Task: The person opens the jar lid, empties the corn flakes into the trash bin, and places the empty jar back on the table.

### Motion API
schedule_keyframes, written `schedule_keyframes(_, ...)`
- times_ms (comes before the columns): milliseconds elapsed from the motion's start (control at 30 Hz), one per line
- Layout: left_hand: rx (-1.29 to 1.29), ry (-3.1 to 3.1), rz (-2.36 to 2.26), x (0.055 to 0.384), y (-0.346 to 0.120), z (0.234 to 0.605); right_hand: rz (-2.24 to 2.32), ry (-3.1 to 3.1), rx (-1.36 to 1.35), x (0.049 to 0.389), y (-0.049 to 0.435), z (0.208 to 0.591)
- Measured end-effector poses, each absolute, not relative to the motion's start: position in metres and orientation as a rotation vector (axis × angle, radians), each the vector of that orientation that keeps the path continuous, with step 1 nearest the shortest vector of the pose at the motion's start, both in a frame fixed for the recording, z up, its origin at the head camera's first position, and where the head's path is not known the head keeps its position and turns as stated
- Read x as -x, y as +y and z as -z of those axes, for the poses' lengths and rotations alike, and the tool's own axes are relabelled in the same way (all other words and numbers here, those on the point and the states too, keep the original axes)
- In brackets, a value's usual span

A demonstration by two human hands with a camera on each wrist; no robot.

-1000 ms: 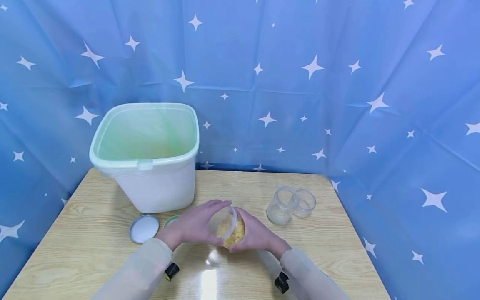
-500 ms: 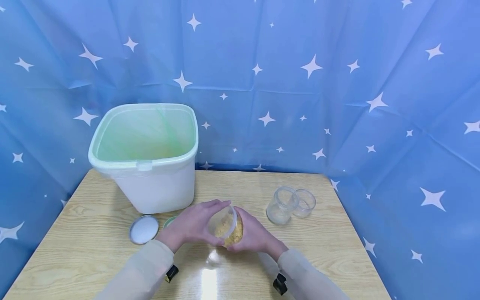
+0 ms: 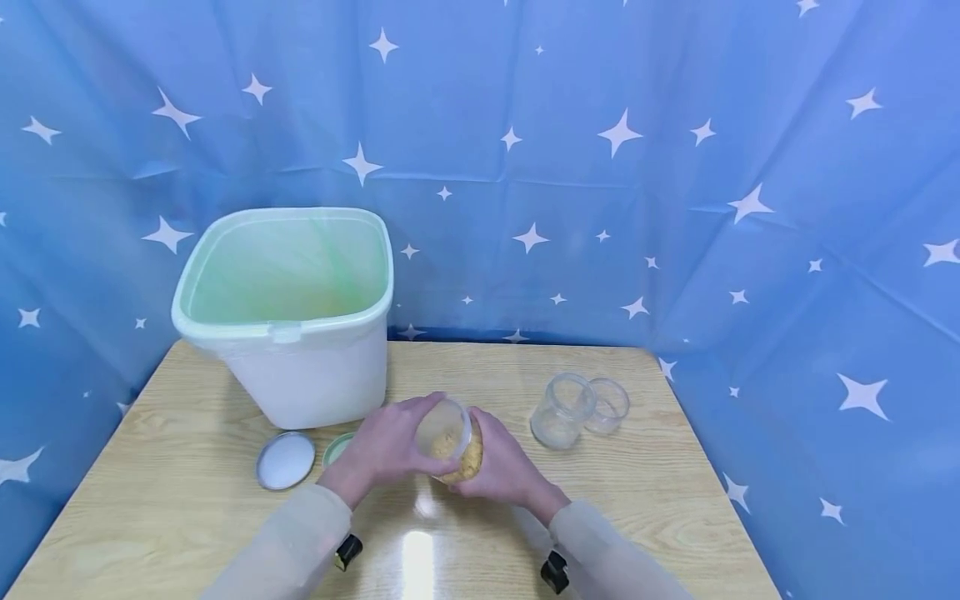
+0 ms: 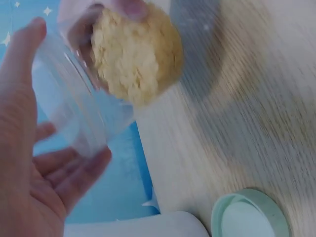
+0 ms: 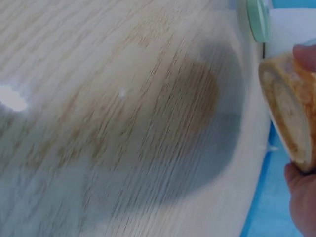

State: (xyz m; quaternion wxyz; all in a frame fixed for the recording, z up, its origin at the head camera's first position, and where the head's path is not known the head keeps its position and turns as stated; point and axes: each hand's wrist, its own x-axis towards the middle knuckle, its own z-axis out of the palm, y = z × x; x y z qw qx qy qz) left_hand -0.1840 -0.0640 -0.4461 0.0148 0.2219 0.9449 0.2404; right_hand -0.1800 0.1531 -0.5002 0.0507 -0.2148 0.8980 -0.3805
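Note:
My left hand (image 3: 393,442) grips a clear, see-through jar (image 4: 57,94) round its side, thumb and fingers on opposite sides. My right hand (image 3: 506,458) holds a clear jar of pale yellow flakes (image 4: 133,54), tilted on its side, with its base toward the right. The two jars lie end to end, rims close together, over the middle of the table. In the right wrist view, the base of the flake jar (image 5: 286,113) shows between thumb and fingers. Most flakes lie at the right-hand end; some show through the clear wall.
A large pale green and white bin (image 3: 307,367) stands at the back left. In front of it lie a white lid (image 3: 287,460) with a grey rim and a green lid (image 3: 335,450). Two clear glass jars (image 3: 558,417) stand at the right. A starry blue curtain (image 3: 525,208) hangs behind the table.
Both hands have shifted slightly left with the jars. The clear jar has turned a little, showing more of its round end. Both hands keep their grips.

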Motion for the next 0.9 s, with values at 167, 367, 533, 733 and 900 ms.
schedule_keyframes(167, -0.554, 2.905, -0.756, 0.178, -0.061, 0.444, 1.113, 2.762, 0.608, 0.180, 0.153, 0.499)
schedule_keyframes(367, -0.760, 2.747, -0.826, 0.177, -0.071, 0.442, 1.129, 2.721, 0.627, 0.183, 0.157, 0.499)
schedule_keyframes(533, -0.950, 2.637, -0.873, 0.182, -0.080, 0.440, 1.168, 2.675, 0.635, 0.184, 0.160, 0.498)
schedule_keyframes(733, -0.964, 2.596, -0.822, 0.184, -0.083, 0.437, 1.135, 2.660, 0.621, 0.183, 0.160, 0.499)
schedule_keyframes(900, -0.893, 2.640, -0.817, 0.182, -0.081, 0.438, 1.123, 2.663, 0.614, 0.181, 0.161, 0.502)
